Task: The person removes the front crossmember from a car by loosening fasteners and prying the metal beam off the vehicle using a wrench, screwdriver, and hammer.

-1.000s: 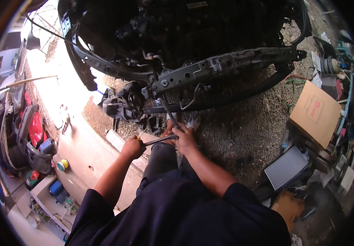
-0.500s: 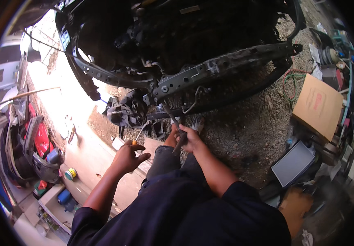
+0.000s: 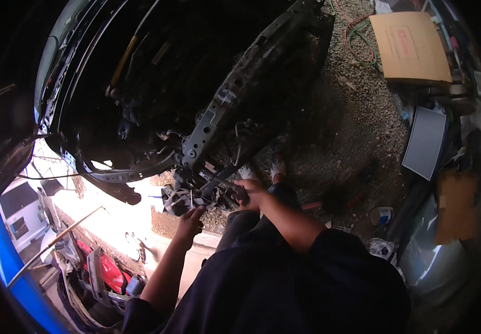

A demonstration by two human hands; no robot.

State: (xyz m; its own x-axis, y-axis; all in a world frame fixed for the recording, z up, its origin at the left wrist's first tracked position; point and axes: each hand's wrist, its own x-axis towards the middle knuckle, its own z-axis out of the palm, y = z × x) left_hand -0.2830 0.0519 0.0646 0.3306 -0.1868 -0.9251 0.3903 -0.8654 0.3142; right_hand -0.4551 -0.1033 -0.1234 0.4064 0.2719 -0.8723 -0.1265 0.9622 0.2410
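My left hand [image 3: 189, 225] is closed around a screwdriver [image 3: 191, 199]. Its thin shaft points up toward the car's front, while the fingers cover the handle. To its right, my right hand [image 3: 251, 193] grips what looks like a hammer [image 3: 223, 182] close to its dark head, with the handle slanting up and left toward the car. Just beyond both hands runs the dark metal front crossmember [image 3: 202, 133] of a car with its front end stripped. Black plastic and cloth-like parts [image 3: 176, 200] lie under its corner, behind the screwdriver. Where the tool tips touch, if anywhere, is too dark to tell.
Gravel [image 3: 357, 111] covers the ground to the right, with a cardboard box [image 3: 410, 47], a grey framed panel [image 3: 425, 143] and a can [image 3: 381, 216] there. Red and green hoses [image 3: 357, 42] lie farther off. At left are a wooden pole [image 3: 56, 242] and red car parts [image 3: 106, 267].
The view has swung left, so the car appears tilted. My left hand has come up closer to the car's corner with the screwdriver. The hammer handle now lies flatter in my right hand.
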